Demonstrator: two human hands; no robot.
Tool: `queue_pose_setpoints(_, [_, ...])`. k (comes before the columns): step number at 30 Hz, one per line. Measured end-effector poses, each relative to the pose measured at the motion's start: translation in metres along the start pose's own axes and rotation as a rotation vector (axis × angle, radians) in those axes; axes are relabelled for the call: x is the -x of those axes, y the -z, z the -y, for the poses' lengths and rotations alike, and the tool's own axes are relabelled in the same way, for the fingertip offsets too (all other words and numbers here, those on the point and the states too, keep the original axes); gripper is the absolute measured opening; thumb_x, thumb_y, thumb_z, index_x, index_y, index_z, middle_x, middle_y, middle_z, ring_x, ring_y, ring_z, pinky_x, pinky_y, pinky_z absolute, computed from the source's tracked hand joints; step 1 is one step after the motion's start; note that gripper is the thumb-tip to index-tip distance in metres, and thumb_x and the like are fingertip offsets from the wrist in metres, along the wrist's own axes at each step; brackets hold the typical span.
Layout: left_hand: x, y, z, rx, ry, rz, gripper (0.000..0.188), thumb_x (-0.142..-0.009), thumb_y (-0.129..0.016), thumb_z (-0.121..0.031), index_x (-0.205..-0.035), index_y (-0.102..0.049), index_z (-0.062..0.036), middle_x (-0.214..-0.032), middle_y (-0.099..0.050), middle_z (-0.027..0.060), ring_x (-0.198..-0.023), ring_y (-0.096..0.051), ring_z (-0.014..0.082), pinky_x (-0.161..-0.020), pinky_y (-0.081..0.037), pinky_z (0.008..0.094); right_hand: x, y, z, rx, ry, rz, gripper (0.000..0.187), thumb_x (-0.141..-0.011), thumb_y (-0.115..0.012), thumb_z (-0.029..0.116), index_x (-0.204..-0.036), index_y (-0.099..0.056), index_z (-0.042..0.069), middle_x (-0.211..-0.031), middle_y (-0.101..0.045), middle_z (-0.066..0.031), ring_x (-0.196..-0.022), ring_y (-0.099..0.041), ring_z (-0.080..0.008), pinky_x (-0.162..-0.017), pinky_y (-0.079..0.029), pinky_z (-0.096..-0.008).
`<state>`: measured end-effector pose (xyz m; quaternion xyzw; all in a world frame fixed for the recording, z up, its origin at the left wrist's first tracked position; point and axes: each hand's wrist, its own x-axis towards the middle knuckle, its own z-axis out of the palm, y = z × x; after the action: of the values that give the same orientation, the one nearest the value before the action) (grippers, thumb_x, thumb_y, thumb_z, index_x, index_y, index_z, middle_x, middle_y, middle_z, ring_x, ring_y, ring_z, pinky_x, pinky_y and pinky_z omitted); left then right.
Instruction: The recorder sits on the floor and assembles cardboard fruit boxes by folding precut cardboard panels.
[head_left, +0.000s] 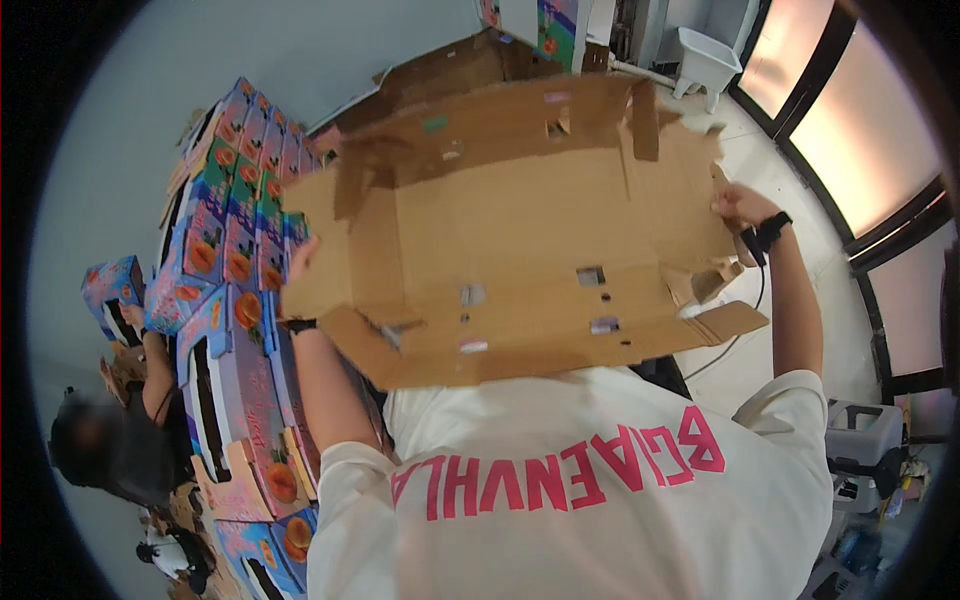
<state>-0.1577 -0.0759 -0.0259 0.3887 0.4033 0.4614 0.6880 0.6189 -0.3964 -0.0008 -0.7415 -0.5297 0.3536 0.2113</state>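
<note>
A large, partly unfolded brown cardboard box (520, 230) spans the middle of the view, its inside face showing, with several cut holes and bent flaps. Along its left edge my left hand (303, 260) grips the board, most of the fingers hidden behind it. My right hand (748, 207) pinches the torn right edge, wearing a black wristband with a cable hanging from it. Both arms reach forward, so the cardboard is held up in front of my white shirt. Some edges look ragged, and a flap droops at the lower right.
Colourful fruit-printed cartons (240, 230) are stacked in a tall pile on the left. Beyond them a person in black (120, 440) handles a similar carton. A white basin (708, 62) stands at the back right, near glazed doors (880, 120). Grey plastic bins (862, 435) sit at the right.
</note>
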Motion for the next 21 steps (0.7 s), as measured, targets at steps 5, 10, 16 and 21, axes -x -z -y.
queue_pose_setpoints(5, [-0.035, 0.019, 0.037, 0.072, -0.008, 0.037, 0.037, -0.103, -0.068, -0.034, -0.129, -0.069, -0.0076, -0.118, -0.075, 0.0054, -0.101, -0.072, 0.0209, -0.088, -0.058, 0.0331, -0.026, -0.055, -0.049, -0.092, -0.065, 0.036, 0.025, -0.099, -0.079, 0.029, -0.092, -0.068, 0.008, -0.076, -0.058, 0.0046, -0.07, -0.053, -0.0104, -0.063, -0.044, -0.0302])
queue_pose_setpoints(10, [-0.024, 0.029, 0.044, 0.142, 0.006, 0.052, 0.04, -0.107, -0.064, -0.032, -0.137, -0.065, -0.0068, -0.122, -0.073, 0.006, -0.105, -0.07, 0.0218, -0.091, -0.057, 0.0336, -0.042, -0.089, -0.048, -0.434, -0.223, -0.164, 0.038, -0.101, -0.078, 0.037, -0.091, -0.068, 0.002, -0.075, -0.059, 0.0039, -0.057, -0.05, -0.009, -0.053, -0.04, -0.0307])
queue_pose_setpoints(16, [-0.038, 0.032, 0.06, 0.206, -0.04, 0.05, 0.043, -0.111, -0.058, -0.029, -0.146, -0.06, -0.0059, -0.128, -0.071, 0.0067, -0.109, -0.069, 0.0228, -0.095, -0.056, 0.0343, -0.041, -0.13, -0.093, -1.084, -0.011, -0.441, 0.046, -0.107, -0.07, 0.037, -0.128, -0.069, -0.004, -0.115, -0.076, -0.0082, -0.1, -0.072, -0.0158, -0.088, -0.057, -0.0308])
queue_pose_setpoints(21, [-0.05, 0.025, 0.066, 0.285, -0.029, 0.161, 0.045, -0.112, -0.053, -0.023, -0.152, -0.056, -0.0044, -0.136, -0.066, 0.0082, -0.118, -0.063, 0.0246, -0.106, -0.05, 0.0367, -0.02, -0.125, -0.164, -1.336, 0.126, -0.536, 0.047, -0.111, -0.064, 0.035, -0.139, -0.064, -0.003, -0.131, -0.074, -0.0093, -0.119, -0.069, -0.022, -0.103, -0.055, -0.0366])
